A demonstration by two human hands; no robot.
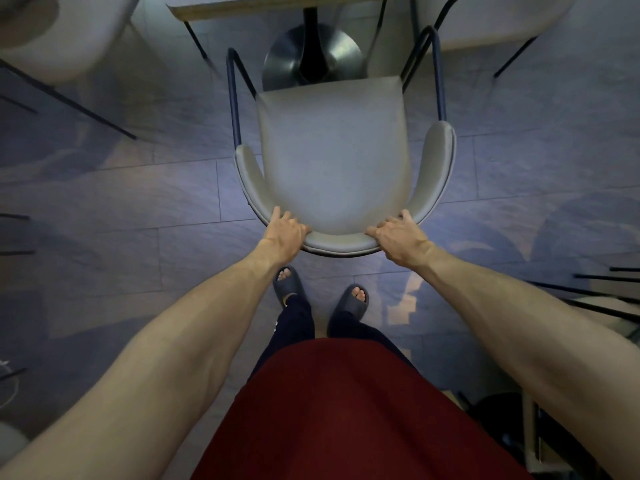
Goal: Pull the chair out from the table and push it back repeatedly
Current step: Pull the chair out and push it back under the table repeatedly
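While both hands grip backrest, armchair (332, 161) stands on tiled floor (138, 202) directly ahead of person, front-to-back axis pointing away toward counter (277, 6). Left hand (285, 230) and right hand (398, 237) curl over curved back rim, either side of centre, equally near. Seat front lies near pedestal base (277, 60), apparently clear of counter edge. Some fingertips hidden behind rim; rear legs unseen; counter cut off by frame.

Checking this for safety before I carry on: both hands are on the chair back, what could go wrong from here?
Pulled back, the chair could hit the toes in the open slippers behind it. Pushed in, its front legs may strike the table's round base. The left hand and right hand grip only the backrest rim, so it might tip.
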